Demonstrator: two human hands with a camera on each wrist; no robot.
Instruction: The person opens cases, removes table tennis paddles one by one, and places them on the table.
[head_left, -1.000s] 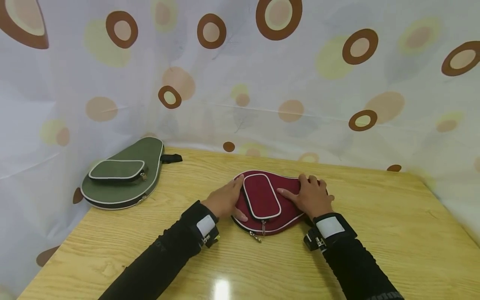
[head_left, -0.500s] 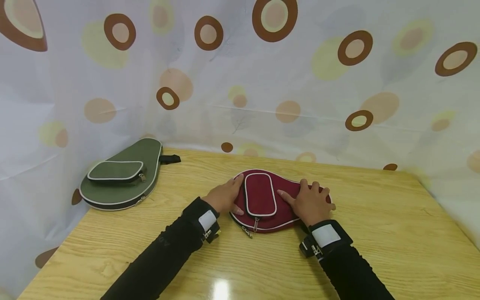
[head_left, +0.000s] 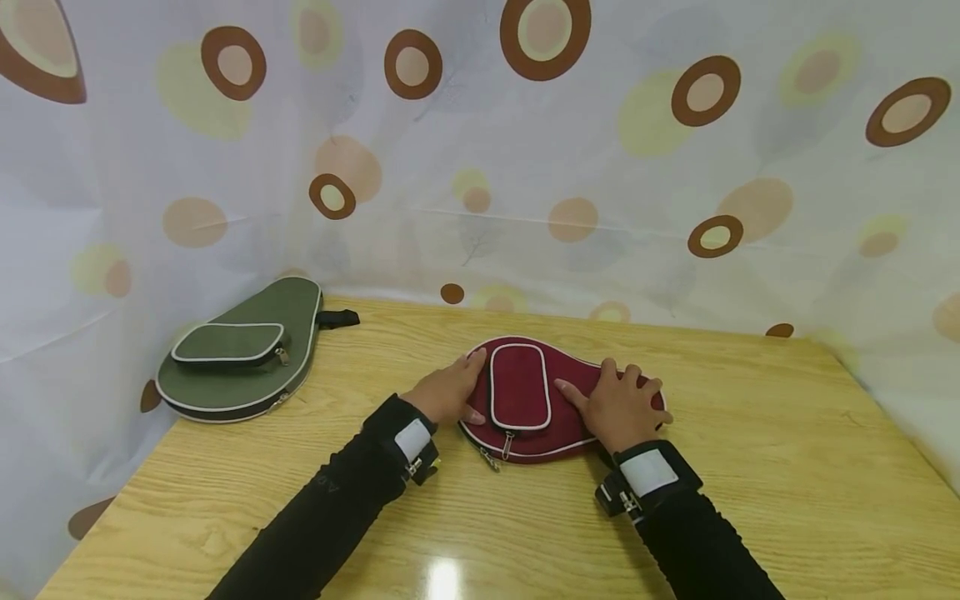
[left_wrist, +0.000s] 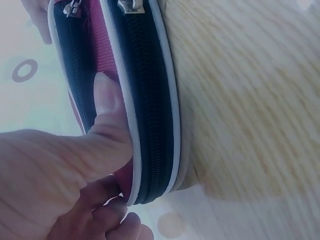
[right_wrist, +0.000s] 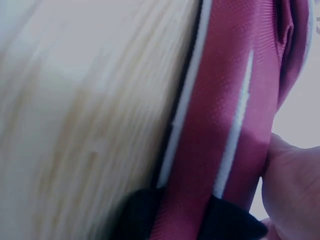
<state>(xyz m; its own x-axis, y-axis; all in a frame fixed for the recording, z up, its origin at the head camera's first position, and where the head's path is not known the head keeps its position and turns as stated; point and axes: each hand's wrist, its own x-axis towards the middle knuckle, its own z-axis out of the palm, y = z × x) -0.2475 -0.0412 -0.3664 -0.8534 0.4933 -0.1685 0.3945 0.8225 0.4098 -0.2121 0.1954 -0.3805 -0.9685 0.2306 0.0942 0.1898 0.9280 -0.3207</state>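
Observation:
A maroon table tennis paddle case (head_left: 572, 365) with white piping lies flat on the wooden table, its handle end pointing right. On its top face is a zipped pocket (head_left: 520, 387), with metal zip pulls (head_left: 507, 447) toward the near side. My left hand (head_left: 444, 392) grips the rounded left end; in the left wrist view the thumb (left_wrist: 107, 115) lies on top beside the pocket and the fingers bend at the rim. The right hand (head_left: 621, 410) spans the narrow end, thumb on top, fingers over the far edge. Some right fingertips are hidden in the right wrist view.
A green paddle case (head_left: 296, 308) with a black strap (head_left: 337, 319) lies at the table's back left corner. Patterned white cloth (head_left: 517, 167) hangs behind and along the sides of the wooden table (head_left: 787, 467).
The maroon case has turned slightly, its handle end coming nearer and its zip pulls shifting left. Both hands have stayed on it; lately they are almost still. The green case stays put.

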